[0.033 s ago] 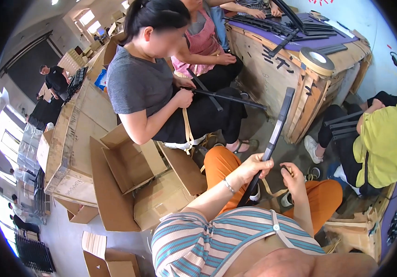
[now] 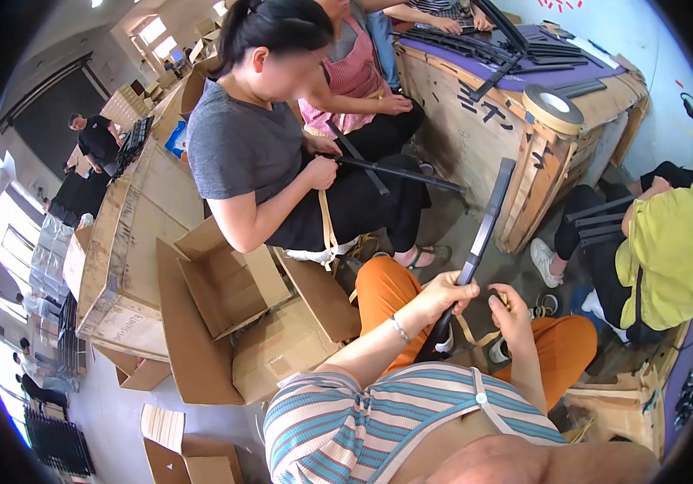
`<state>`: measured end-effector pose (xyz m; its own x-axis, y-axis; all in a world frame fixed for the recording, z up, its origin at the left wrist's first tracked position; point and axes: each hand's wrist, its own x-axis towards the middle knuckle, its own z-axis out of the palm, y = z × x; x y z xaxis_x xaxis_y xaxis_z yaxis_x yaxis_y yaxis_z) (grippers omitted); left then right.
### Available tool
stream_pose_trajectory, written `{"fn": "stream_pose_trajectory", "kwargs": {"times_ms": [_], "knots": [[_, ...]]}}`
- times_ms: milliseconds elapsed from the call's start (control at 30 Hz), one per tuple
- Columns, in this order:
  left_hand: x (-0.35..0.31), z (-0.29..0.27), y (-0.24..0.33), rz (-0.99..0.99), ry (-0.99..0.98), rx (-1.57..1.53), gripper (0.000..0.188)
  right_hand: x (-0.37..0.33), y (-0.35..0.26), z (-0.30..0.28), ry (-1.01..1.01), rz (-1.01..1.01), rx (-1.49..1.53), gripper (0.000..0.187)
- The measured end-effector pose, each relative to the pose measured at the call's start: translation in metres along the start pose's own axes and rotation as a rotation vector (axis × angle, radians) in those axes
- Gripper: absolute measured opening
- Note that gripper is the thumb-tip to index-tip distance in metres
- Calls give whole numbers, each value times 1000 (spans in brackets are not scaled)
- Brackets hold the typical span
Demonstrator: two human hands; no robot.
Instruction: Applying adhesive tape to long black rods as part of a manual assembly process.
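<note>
Head view: the left hand (image 2: 442,292) is wrapped tight around the lower part of a long black bar (image 2: 484,230), whose long axis rises up and away to the right from that grip. Just beside it, the right hand (image 2: 513,310) pinches a tan strap (image 2: 475,332) near the bar's lower end, over the orange trousers (image 2: 387,290).

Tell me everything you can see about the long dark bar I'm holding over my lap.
The long dark flat bar is slim, straight and matte, grey to black, and looks like metal or hard plastic. It stands nearly upright, tilted slightly, its top end near the wooden crate. The left hand grips its lower part above the orange trousers. The right hand sits just beside it, pinching a tan flat strap that loops toward the bar's bottom end, which is hidden behind the left hand.
</note>
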<state>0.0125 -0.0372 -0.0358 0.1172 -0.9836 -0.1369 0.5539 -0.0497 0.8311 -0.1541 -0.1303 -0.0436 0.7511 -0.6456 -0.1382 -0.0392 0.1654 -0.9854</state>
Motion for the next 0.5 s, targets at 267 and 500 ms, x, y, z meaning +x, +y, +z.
{"fn": "stream_pose_trajectory", "kwargs": {"times_ms": [267, 500], "knots": [[-7, 35, 12, 77, 307, 289, 18, -13, -20, 28, -149, -223, 7, 54], [-14, 42, 17, 39, 329, 439, 19, -18, -31, 42, -158, -246, 150, 54]]}}
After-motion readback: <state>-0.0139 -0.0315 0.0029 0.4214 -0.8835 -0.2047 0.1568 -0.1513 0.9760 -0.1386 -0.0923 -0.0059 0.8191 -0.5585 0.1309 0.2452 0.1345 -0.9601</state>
